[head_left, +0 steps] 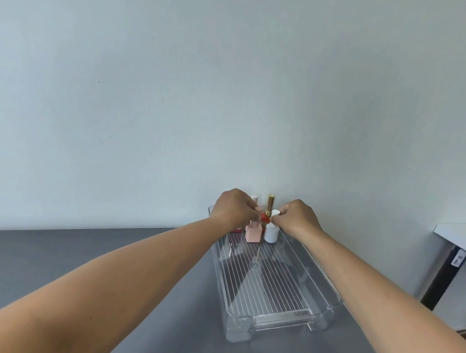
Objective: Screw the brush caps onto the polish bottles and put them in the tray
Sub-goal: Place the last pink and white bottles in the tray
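Clear plastic tray (272,298) on the grey counter (49,267) keeps the bottles at its 12 o'clock end. The left hand (233,207) pinches the cap of the pink bottle (253,233); the right hand (298,217) pinches that of the white bottle (271,234), each grip closed. A red bottle (264,218) stands behind them. Likely light, slick, breakable glass: hold by cap or shoulders
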`<state>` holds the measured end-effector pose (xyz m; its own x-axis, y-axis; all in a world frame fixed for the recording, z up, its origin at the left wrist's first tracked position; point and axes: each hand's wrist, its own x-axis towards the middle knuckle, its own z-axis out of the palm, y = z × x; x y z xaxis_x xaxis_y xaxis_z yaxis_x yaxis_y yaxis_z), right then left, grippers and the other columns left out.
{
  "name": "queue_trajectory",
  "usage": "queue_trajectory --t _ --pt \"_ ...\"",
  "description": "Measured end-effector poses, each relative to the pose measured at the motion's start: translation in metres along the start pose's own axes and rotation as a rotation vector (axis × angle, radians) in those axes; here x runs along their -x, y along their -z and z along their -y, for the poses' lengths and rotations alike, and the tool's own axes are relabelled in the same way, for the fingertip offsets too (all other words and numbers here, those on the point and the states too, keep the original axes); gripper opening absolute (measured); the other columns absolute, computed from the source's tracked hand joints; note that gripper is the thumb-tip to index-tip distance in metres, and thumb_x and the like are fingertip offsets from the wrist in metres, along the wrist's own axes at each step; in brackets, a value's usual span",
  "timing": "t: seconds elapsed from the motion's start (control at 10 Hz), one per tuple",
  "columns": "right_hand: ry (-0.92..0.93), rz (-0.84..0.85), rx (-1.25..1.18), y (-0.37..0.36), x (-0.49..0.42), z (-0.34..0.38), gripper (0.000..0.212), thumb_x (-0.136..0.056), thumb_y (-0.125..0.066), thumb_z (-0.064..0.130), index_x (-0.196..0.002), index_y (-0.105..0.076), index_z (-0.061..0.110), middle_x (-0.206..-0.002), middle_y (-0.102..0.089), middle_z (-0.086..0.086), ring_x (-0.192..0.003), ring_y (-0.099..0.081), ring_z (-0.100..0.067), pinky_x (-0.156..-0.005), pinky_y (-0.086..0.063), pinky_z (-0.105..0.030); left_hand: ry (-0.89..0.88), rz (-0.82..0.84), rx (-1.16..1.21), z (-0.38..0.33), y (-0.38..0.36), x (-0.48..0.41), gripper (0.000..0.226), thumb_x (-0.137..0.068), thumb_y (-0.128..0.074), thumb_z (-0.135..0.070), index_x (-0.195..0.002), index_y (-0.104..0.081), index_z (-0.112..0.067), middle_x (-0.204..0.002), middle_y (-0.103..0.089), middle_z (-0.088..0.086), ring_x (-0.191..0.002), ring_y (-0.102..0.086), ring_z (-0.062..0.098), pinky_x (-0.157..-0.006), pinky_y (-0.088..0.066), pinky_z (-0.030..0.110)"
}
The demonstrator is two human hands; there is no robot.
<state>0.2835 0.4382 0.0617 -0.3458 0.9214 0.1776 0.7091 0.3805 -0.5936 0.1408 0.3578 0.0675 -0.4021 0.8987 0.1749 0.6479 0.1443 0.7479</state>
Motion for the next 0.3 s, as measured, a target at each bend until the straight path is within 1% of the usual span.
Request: queue_trajectory --t 0.1,0.2,0.3 --pt "0.004 0.001 -0.013 0.002 0.002 0.001 0.014 -0.076 -0.069 0.019 -0.067 -0.067 0.009 -0.058 -0.056 -0.002 -0.053 -0.049 -0.016 -0.051 -0.033 -0.026 -0.003 -0.021 -0.013 0.000 0.005 0.001 0.024 -0.075 -0.081 -0.018 -0.099 -0.078 -0.015 -0.098 -0.075 0.002 -0.086 -0.071 0.019 -0.076 -0.062 0.041" --pt "0.010 0.015 -0.011 0.002 0.002 0.000 0.010 -0.077 -0.068 0.018 -0.074 -0.070 0.009 -0.064 -0.061 -0.002 -0.059 -0.054 -0.017 -0.052 -0.036 -0.026 -0.010 -0.035 0.019 0.003 0.012 0.003 0.030 -0.077 -0.081 -0.024 -0.105 -0.075 -0.016 -0.101 -0.072 0.001 -0.083 -0.071 0.019 -0.077 -0.062 0.041" --pt "0.013 -0.008 -0.012 0.005 0.005 0.004 0.017 -0.081 -0.067 0.020 -0.089 -0.072 0.006 -0.089 -0.072 -0.009 -0.073 -0.059 -0.020 -0.059 -0.039 -0.028 -0.035 -0.071 0.031 0.006 0.025 0.010 0.024 -0.081 -0.077 -0.024 -0.104 -0.075 -0.017 -0.097 -0.073 0.001 -0.079 -0.072 0.018 -0.078 -0.062 0.040"
